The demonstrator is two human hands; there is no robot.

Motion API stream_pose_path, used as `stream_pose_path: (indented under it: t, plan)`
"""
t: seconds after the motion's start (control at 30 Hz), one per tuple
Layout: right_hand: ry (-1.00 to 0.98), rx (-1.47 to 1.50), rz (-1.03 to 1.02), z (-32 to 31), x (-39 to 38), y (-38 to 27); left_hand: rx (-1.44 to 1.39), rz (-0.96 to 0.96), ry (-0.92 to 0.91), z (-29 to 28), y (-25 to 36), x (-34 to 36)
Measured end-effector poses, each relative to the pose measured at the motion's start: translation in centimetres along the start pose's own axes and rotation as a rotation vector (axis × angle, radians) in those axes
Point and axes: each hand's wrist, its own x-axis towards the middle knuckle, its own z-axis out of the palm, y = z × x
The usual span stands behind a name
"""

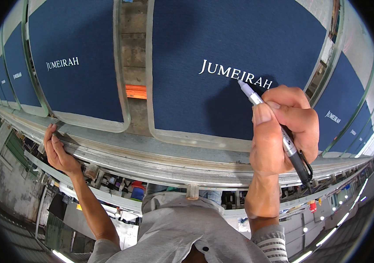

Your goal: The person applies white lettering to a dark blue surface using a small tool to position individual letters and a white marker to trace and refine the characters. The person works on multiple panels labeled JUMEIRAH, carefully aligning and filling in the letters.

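My right hand (285,127) grips a silver and black pen (290,147) with a pale tip and a black clip at its tail. The tip points at the white lettering (235,74) on a dark blue fabric panel (182,96); whether it touches I cannot tell. The panel lies flat on a board with a pale, rounded border. To the left, my left hand (60,151) rests with loosely stretched fingers on the metal rail (108,153) along the near edge. It holds nothing, and its fingertips are close to a second blue panel (77,87).
More blue lettered panels lie in a row at the left (14,65) and right (340,105). Between the two middle boards a gap shows a brown floor and an orange strip (136,91). Below the rail, a lower shelf (130,204) carries assorted small things.
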Motion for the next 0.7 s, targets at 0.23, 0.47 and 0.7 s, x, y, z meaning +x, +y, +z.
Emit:
stream_pose_path:
  t: [0.23, 0.47, 0.7]
  plan:
    - [0.028, 0.171, 0.038, -0.1, -0.4, 0.0, -0.044, 0.013, 0.005, 0.0, 0.0, 0.0]
    - [0.06, 0.188, 0.0, 0.0, -0.4, 0.6, -0.081, 0.008, 0.008, -0.2, -0.3, -0.1]
    - [0.056, 0.165, 0.005, 0.0, -0.2, 0.4, -0.075, -0.041, 0.025, 0.0, 0.6, 0.0]
